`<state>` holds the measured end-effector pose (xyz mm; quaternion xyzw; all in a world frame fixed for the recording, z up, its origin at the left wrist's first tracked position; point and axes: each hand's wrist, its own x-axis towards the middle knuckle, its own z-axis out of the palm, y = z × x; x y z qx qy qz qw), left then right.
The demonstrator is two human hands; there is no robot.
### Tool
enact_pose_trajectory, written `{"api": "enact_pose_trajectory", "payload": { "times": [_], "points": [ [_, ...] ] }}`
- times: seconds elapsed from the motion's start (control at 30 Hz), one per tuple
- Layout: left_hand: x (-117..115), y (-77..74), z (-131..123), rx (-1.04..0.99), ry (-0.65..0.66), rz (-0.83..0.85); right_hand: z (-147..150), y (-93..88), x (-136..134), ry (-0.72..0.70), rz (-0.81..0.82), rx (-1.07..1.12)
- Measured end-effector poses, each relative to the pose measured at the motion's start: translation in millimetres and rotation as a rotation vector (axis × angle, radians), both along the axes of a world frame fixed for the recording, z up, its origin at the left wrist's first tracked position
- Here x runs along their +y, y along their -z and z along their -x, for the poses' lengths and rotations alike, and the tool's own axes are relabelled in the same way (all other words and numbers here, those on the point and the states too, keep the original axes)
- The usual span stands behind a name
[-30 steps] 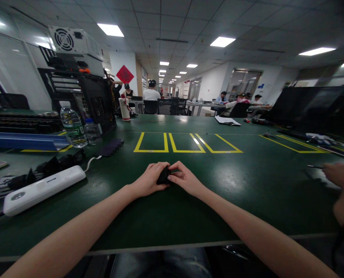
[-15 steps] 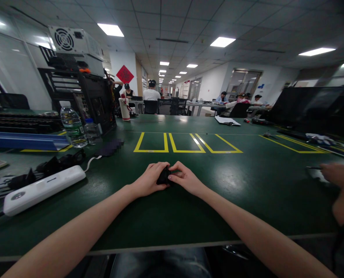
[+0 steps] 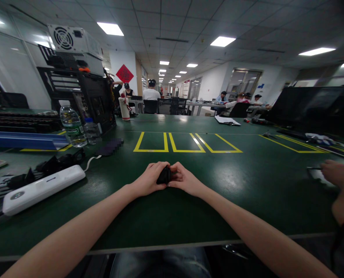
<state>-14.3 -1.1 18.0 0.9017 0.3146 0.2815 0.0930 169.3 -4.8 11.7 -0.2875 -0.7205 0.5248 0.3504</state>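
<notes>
Left hand clasps one small black object at the middle of the green bench; right hand holds its right edge by thumb and fingertips. Around them, left to right: one white power strip, two bottles partly blocking one black computer case, three yellow tape outlines, another person's hand.

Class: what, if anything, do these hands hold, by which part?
A black object: left hand around its left side, right hand at its right edge.

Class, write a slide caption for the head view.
The left hand holds a small black object, the right hand at its side, at a green table.
</notes>
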Motion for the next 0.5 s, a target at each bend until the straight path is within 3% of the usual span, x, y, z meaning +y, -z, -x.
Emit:
{"api": "enact_pose_trajectory", "payload": {
  "times": [0.3, 0.5],
  "points": [
    [1.1, 0.7, 0.3, -0.001, -0.003, -0.005, 0.2, -6.9, -8.4, -0.005, -0.034, -0.054],
    [1.4, 1.7, 0.0, -0.008, -0.009, -0.014, 3.3, -6.5, -5.1, 0.084, -0.065, -0.04]
  ]
}}
